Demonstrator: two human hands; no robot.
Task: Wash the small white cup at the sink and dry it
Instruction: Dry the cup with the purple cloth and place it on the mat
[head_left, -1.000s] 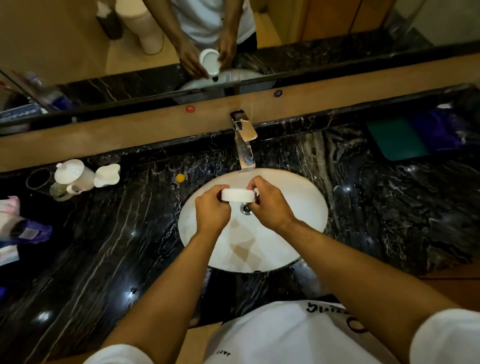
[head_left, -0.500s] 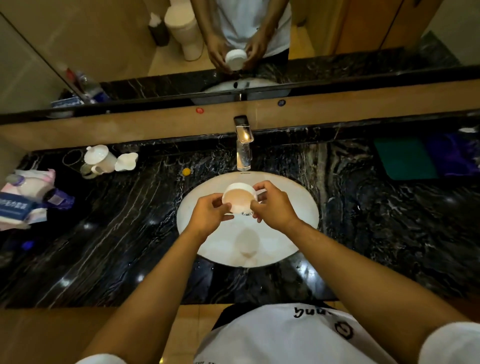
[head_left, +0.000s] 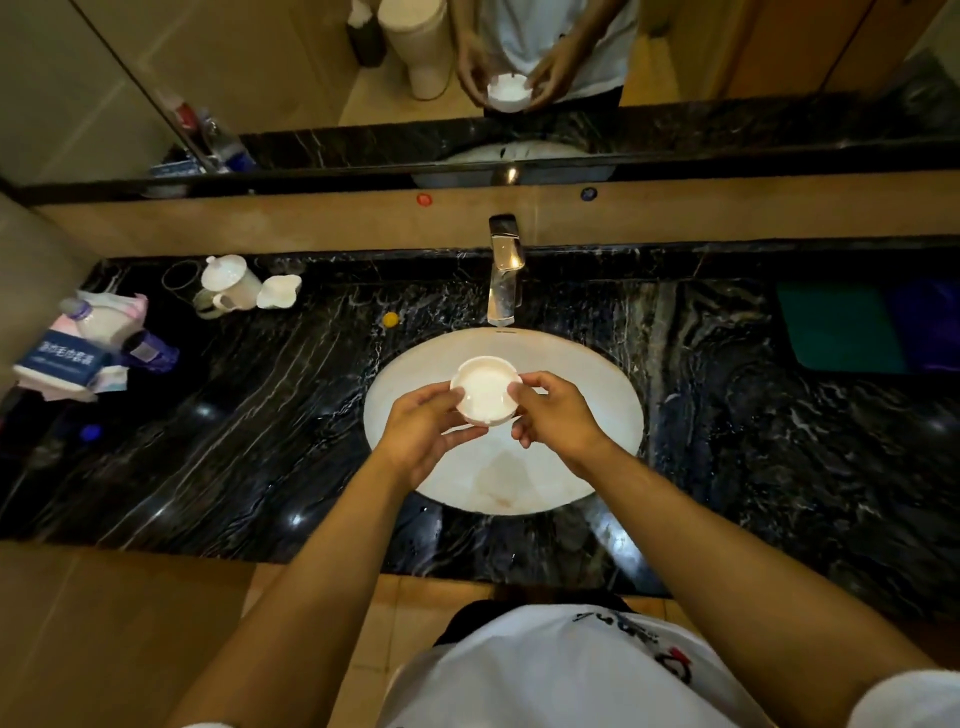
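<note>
Head view looks down on a glossy black marble counter (head_left: 249, 426) veined in white, with an oval white ceramic sink (head_left: 587, 467) under a square chrome faucet (head_left: 504, 270). Half a second ago the small white round cup (head_left: 485, 389) tipped away; now its smooth mouth faces up, held above the basin. Left hand (head_left: 421, 436) cups its side and underside, right hand (head_left: 558, 415) pinches the rim, fingers curled closed.
</note>
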